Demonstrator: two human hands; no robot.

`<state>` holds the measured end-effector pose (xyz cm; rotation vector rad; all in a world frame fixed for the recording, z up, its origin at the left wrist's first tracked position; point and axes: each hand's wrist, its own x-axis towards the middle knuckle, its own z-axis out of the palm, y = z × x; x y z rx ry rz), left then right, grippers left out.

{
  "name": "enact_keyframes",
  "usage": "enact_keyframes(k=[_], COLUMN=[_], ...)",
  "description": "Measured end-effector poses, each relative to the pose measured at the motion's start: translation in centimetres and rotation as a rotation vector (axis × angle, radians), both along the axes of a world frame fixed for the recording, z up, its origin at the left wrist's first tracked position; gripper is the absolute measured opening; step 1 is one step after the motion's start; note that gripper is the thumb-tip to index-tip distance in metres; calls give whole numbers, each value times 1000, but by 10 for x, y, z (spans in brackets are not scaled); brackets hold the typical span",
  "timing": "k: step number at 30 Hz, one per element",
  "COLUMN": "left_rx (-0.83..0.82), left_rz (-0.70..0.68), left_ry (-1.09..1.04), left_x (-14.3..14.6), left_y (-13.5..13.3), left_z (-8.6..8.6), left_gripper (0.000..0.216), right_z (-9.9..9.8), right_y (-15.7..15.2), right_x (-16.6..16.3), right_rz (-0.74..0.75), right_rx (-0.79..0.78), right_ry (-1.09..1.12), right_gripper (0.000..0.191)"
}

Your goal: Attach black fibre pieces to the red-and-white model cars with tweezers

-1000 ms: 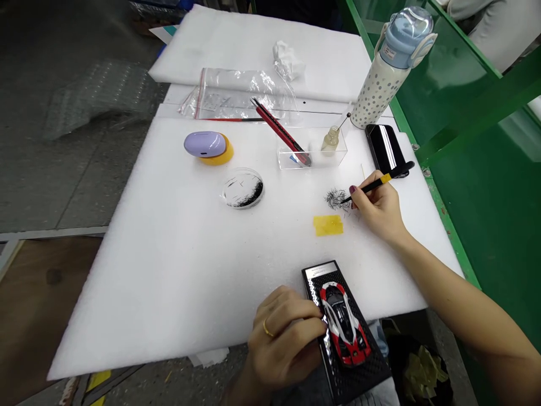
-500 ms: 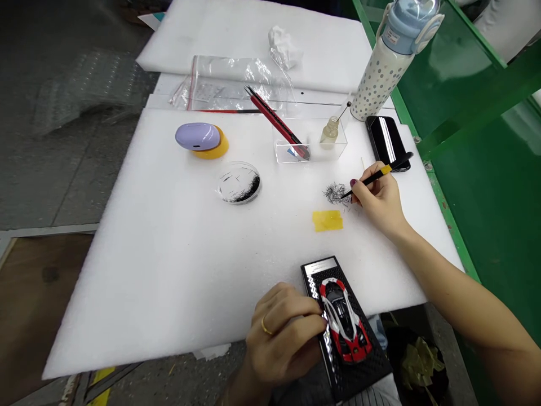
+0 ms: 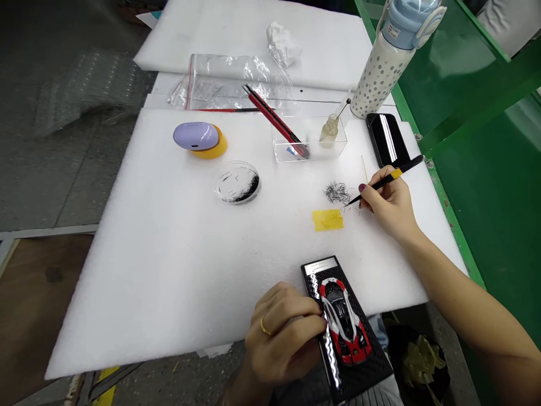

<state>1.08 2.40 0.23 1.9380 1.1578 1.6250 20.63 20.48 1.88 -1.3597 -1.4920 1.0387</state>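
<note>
Seated at a table padded with a white foam sheet (image 3: 169,254), a person pinches black tweezers (image 3: 385,181) in the closed fingers of the right hand (image 3: 391,206), the tips resting just beside a small heap of black bristles (image 3: 337,193). Near that heap, toward the person, lies a yellow tape strip (image 3: 328,219). Closer still, the left hand (image 3: 283,335) curls its fingers around the edge of a black display base (image 3: 372,369) carrying a red model car (image 3: 344,321).
</note>
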Motion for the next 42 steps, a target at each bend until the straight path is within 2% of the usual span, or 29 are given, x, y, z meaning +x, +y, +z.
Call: enact_keyframes(k=[5,12,19,27,33,42], left_rx=[55,56,55,37,40,53], left_rz=[-16,-9,-8,-8,5,0], left_ry=[6,17,3,2,-3,-9], left_x=[0,-1,0,0,0,1], left_y=[2,3,1,3,0,3], left_z=[-5,-4,-3,-2,-4,-3], left_gripper=[16,19,17,18,19,24], right_z=[3,3,0,16,10,4], right_y=[2,2,4,-9,-23,-23], right_x=[0,-3,-2,9,16,14], right_rz=[72,27,51,188,207,200], right_rx=[-43,-44,-38,-137,-62,-19], right_ry=[-37,-57,-70,187,136,119], right_gripper=[30,25,28,43,50,50])
